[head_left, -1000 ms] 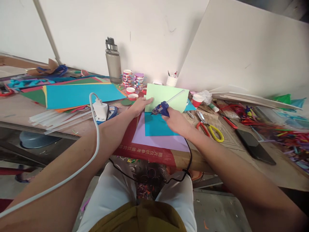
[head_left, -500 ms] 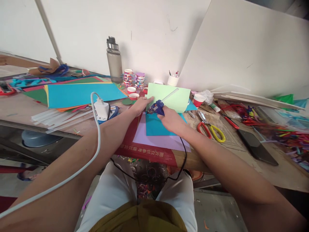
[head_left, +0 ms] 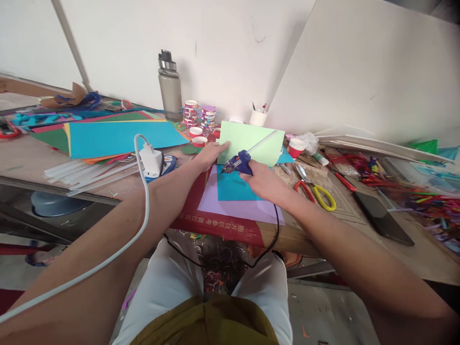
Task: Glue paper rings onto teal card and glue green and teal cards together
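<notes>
My right hand (head_left: 261, 177) grips a blue hot glue gun (head_left: 241, 162), its nozzle pointing left and a clear glue stick (head_left: 265, 140) jutting from its back. The nozzle is close to the fold where a pale green sheet of paper (head_left: 233, 134) rises from a blue sheet (head_left: 233, 189). At the green sheet's left edge, my left hand (head_left: 212, 154) pinches the paper, thumb in front. Under the blue sheet lies a lilac sheet (head_left: 247, 211). A black cord (head_left: 277, 230) runs from the glue gun down past the table edge.
Coloured paper (head_left: 122, 139), glue sticks (head_left: 79, 173) and a white charger (head_left: 151, 160) with cable lie left. Behind stand a bottle (head_left: 170, 91) and paper cups (head_left: 199, 142). Scissors (head_left: 316, 189), a phone (head_left: 383, 218) and a red-and-white cup (head_left: 296, 147) are right.
My right hand has shifted the glue gun a little to the right along the fold. My left hand keeps its hold on the green sheet.
</notes>
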`<state>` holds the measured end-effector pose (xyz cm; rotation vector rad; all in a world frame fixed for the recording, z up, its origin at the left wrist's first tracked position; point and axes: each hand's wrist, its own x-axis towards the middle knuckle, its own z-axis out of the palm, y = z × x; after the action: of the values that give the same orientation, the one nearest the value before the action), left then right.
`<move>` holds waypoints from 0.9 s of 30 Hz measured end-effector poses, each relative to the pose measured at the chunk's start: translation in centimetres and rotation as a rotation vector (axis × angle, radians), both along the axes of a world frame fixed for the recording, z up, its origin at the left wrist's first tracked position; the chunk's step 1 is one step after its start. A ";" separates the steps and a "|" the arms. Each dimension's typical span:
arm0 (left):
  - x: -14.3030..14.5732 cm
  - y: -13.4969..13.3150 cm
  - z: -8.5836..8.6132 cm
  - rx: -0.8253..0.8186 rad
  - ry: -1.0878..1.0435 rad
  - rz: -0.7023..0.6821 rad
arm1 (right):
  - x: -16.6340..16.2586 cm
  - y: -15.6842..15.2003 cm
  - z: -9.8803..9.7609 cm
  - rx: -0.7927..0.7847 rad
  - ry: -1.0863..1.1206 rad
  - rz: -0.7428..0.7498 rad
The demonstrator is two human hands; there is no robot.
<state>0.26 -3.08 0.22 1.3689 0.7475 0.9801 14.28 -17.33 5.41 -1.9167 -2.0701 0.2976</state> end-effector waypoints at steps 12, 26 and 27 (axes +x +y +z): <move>-0.2 0.1 -0.1 0.037 -0.011 0.024 | -1.1 0.9 -0.3 0.001 -0.014 -0.041; -0.3 0.5 -0.4 -0.022 -0.051 -0.012 | 3.7 -0.5 -0.1 -0.024 -0.107 -0.181; -0.3 0.4 -0.3 -0.029 -0.054 -0.007 | 4.1 -0.5 -0.1 -0.024 -0.124 -0.199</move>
<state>-0.07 -2.63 -0.12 1.3143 0.7132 0.9932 18.41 -17.81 5.27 -2.1857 -1.9362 0.1627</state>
